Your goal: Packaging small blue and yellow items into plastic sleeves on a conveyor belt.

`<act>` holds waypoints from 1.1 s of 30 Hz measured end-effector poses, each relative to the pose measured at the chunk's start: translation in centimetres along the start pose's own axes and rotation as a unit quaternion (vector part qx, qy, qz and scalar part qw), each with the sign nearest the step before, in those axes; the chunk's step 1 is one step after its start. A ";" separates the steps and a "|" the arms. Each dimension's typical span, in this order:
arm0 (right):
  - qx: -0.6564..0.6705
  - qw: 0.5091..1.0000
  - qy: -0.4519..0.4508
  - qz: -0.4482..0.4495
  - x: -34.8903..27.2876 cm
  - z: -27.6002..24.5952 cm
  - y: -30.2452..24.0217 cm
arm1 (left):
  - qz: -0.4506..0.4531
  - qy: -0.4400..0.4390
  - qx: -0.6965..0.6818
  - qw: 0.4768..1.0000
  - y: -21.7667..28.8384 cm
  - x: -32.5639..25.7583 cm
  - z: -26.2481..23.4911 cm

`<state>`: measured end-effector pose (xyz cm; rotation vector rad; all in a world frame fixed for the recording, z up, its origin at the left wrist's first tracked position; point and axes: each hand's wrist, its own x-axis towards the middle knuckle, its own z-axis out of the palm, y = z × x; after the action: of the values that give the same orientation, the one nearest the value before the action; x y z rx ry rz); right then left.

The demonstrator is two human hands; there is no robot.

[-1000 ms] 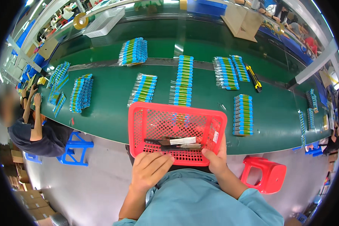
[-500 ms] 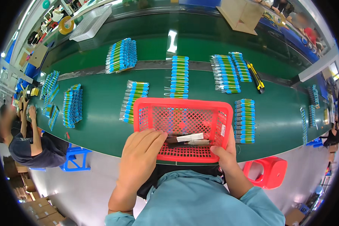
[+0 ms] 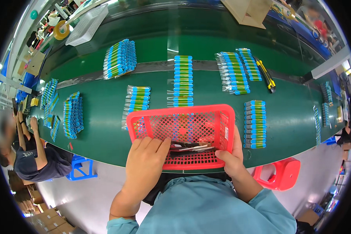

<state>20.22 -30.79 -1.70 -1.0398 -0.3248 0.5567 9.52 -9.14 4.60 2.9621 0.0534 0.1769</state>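
A red plastic basket (image 3: pixel 175 112) with lattice walls is tilted toward me at the table's near edge. My left hand (image 3: pixel 146 163) is closed over its near left rim, fingertips reaching inside. At the right end my right hand (image 3: pixel 233 158) grips the basket, its thumb over the rim and the other fingers hidden behind the wall. Several slim dark and pale objects (image 3: pixel 191 148) lie together at the basket's bottom, close to my left fingertips; their kind is not clear.
On the green table (image 3: pixel 206 87) lie rows of small blue-and-green packets (image 3: pixel 183 78), further stacks (image 3: pixel 121 58), and a yellow-black utility knife (image 3: pixel 266 76). A white crate (image 3: pixel 87 25) stands far left. A co-worker (image 3: pixel 33 160) sits at left; a red stool (image 3: pixel 280 175) stands right.
The basket has shifted slightly left and tilted a little differently, with both hands still on it. The objects inside have slid or turned. The whole view has shifted a little.
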 end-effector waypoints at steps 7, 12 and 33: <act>0.007 1.000 0.005 0.006 -0.2 -0.4 0.4 | -0.013 0.115 -0.032 0.993 1.1 1.3 -0.5; -0.001 0.999 -0.035 -0.001 -0.1 -0.2 0.2 | 0.052 -0.038 -0.119 0.991 0.9 0.9 -0.2; 0.056 0.998 -0.004 0.024 0.1 -0.1 1.0 | -0.208 0.022 -0.351 0.913 0.2 -0.3 -3.1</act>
<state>20.10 -30.41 -2.62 -0.9393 -0.2737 0.6166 8.85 -8.77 7.67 2.1654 0.5072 0.1604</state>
